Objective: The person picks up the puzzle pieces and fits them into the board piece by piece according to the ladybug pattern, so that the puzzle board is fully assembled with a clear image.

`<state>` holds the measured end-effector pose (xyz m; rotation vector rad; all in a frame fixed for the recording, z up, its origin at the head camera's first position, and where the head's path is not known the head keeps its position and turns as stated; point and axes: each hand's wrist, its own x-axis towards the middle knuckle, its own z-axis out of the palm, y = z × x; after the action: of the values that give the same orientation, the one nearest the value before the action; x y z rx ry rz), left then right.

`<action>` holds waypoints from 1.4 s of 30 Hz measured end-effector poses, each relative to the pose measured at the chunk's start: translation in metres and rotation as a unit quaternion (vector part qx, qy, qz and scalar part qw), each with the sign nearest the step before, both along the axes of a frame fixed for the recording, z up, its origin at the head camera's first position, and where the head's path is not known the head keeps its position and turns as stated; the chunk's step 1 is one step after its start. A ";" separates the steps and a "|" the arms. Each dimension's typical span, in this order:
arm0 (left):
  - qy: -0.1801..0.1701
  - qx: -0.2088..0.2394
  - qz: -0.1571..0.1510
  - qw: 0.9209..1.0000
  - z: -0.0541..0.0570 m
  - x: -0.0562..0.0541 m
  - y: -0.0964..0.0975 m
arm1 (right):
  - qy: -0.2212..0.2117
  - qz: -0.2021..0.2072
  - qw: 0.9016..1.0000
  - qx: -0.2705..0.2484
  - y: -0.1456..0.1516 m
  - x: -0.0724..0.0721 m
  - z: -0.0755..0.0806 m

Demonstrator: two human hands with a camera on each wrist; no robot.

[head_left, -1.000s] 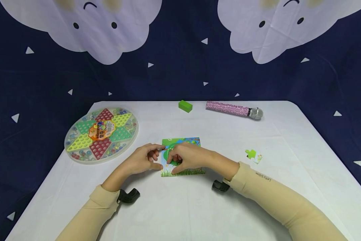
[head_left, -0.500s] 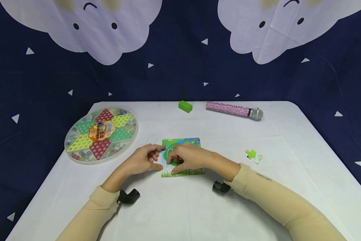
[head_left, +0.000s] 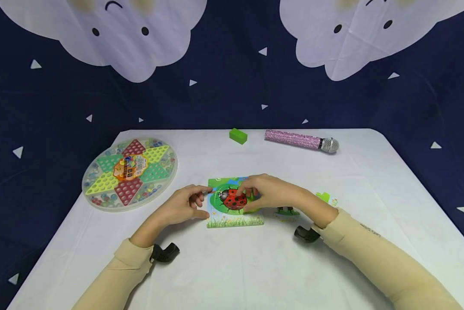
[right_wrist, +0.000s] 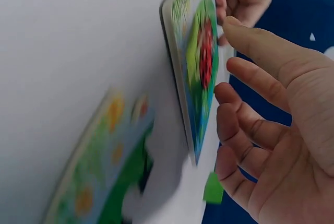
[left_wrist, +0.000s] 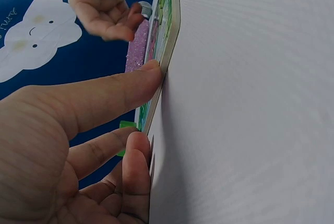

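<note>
A small puzzle board (head_left: 233, 221) with a red ladybug (head_left: 232, 199) on a green leaf lies on the white table. My left hand (head_left: 181, 206) touches the board's left edge with thumb and forefinger; its other fingers are bent. In the left wrist view the left thumb (left_wrist: 120, 91) presses on that edge. My right hand (head_left: 268, 191) is over the board's right part, fingers bent loosely and holding nothing. Right of the board, a loose puzzle piece (head_left: 288, 212) lies partly under the right wrist. More pieces, one green (head_left: 323, 196), lie farther right, partly hidden by the forearm.
A round Chinese checkers set (head_left: 129, 174) with marbles lies at the left. At the back are a green block (head_left: 238, 136) and a pink glittery microphone (head_left: 301, 140). A dark blue cloth with clouds hangs behind the table.
My right hand has moved right and slightly back, off the board's middle, and the ladybug picture now shows. Below its wrist a loose piece has come into sight. My left hand stays put.
</note>
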<state>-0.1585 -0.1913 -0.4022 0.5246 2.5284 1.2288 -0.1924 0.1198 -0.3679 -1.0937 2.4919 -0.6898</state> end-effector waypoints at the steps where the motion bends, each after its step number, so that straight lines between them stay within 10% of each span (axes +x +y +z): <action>1: 0.000 0.000 0.000 1.000 0.000 0.000 0.000 | -0.002 -0.006 1.000 0.002 0.005 0.000 0.001; 18: 0.002 -0.003 -0.003 1.000 0.000 0.000 -0.001 | -0.014 -0.065 0.997 0.046 0.077 0.020 0.005; 42: 0.005 -0.013 -0.005 1.000 0.001 0.001 0.000 | -0.028 -0.069 0.997 0.019 0.103 0.041 -0.006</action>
<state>-0.1573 -0.1912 -0.4013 0.5387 2.5436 1.1915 -0.1512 0.2226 -0.3744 -0.8832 2.5402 -0.6979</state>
